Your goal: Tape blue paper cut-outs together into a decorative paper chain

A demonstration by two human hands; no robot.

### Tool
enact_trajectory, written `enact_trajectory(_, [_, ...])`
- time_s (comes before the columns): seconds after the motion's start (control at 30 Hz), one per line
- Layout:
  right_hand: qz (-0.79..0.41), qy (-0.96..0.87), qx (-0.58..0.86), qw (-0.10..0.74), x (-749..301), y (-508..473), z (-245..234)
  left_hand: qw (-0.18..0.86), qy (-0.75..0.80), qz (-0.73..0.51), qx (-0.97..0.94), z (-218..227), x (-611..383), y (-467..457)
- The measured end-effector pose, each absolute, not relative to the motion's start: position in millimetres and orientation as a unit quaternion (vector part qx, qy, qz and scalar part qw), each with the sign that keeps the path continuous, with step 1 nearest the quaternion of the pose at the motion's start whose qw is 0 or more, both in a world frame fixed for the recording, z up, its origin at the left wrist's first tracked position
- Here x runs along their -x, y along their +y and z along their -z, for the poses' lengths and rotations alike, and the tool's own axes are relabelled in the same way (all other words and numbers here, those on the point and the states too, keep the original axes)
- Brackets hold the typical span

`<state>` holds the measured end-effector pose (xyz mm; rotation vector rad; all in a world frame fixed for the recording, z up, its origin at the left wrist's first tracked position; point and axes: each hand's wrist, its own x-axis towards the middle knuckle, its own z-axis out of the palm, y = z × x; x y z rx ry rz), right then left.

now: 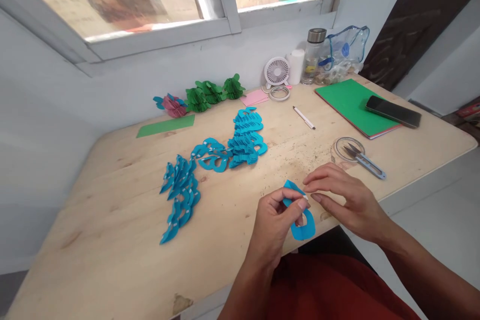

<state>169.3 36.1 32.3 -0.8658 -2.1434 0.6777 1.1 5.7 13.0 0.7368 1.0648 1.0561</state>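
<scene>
My left hand pinches a blue paper cut-out near the table's front edge, thumb and fingers closed on its upper part. My right hand hovers just right of it, its fingers stretched out and its fingertips touching the top of the same piece by a small white tab. More blue paper pieces lie in a row to the left, and a bigger heap of blue pieces lies at the table's middle.
On the wooden table: small scissors on a clear tape roll, a white pen, a green pad with a black phone, green paper shapes, a green strip, a small fan, a bottle.
</scene>
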Motion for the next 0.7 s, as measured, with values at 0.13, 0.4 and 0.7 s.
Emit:
enact_trajectory(0.13, [-0.231, -0.862, 0.289, 0.346, -173, 37, -36, 0.712, 0.441, -0.447, -0.313, -15, -2, 6])
enact_trajectory(0.4, [-0.182, -0.886, 0.275, 0.325, -183, 40, -40, 0.742, 0.423, -0.423, -0.302, -15, -8, 9])
enact_trajectory(0.7, [-0.289, -0.741, 0.458, 0.397, -193, 39, -28, 0.644, 0.51, -0.385, -0.419, -19, -12, 7])
